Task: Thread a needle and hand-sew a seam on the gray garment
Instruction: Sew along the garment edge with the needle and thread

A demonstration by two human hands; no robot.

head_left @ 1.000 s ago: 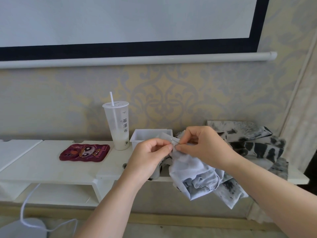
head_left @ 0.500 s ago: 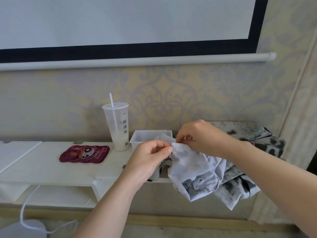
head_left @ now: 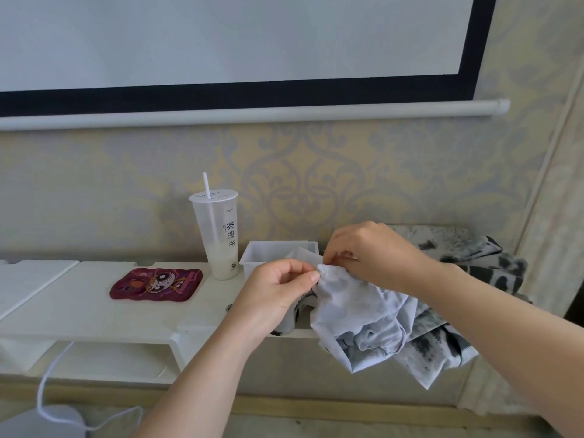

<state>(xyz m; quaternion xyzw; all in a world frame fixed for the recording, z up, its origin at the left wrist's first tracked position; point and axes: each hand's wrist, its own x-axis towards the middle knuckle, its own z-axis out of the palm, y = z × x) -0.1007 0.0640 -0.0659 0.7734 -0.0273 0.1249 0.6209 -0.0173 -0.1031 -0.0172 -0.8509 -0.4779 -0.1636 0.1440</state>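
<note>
Fingers of the left hand pinch the top edge of the gray garment, thumb against forefinger. The right hand meets it from the other side, its curled fingertips nipped on the same fold. Whether a needle sits between them is too small to tell, and no thread shows.

The garment is held up to the right of the cup and nearer the person. Its bulk sags in loose folds past the front of the shelf the cup stands on.

The fabric looks thin, light and limp. It will likely bunch and slide unless kept taut, so the sound hold is where the hands are now, close on either side of the seam line. Any needle would be fine and easy to drop.

The cup, clear plastic with a straw and a little pale drink left, carries the printed characters 茶瀑布. The small print on its lid cannot be read.

Left of the cup lies a dark red phone case with a wide-eyed cartoon face, its lettering illegible. Right of the cup is a white tub, and farther right a mottled black-and-gray cloth. Above the cup hangs a projection screen.
</note>
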